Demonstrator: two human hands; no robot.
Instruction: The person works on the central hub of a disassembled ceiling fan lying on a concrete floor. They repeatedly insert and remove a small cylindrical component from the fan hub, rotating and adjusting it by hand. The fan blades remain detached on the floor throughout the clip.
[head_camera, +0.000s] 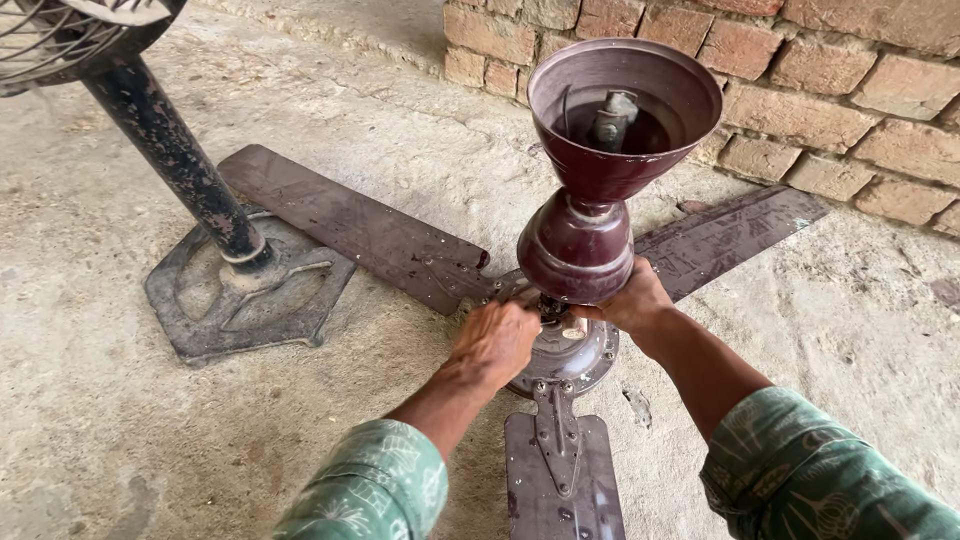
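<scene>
I am looking down at a maroon ceiling fan (575, 300) standing on the concrete floor (120, 400), its downrod end pointing up. My right hand (632, 298) is wrapping its fingers around the underside of the lower maroon canopy cup (577, 248), pressed against the cup's base just above the motor housing (570, 355). My left hand (494, 340) is resting on the housing's left edge, fingers curled inward toward the centre; I cannot tell whether they are pinching anything, since the back of the hand is hiding the tips. Directly above my right grip, the upper canopy cup (625, 110) is opening like a funnel, with the rod end (612, 118) showing inside it. One blade (350, 225) is stretching away to the left of my left hand, another (735, 235) is running out beyond my right hand, and a third (562, 480) is lying between my forearms, toward me. Well apart to the left of my grip, a pedestal fan base (245, 290) with its dark pole (170, 150) is standing. A brick wall (830, 90) is rising behind the fan.
</scene>
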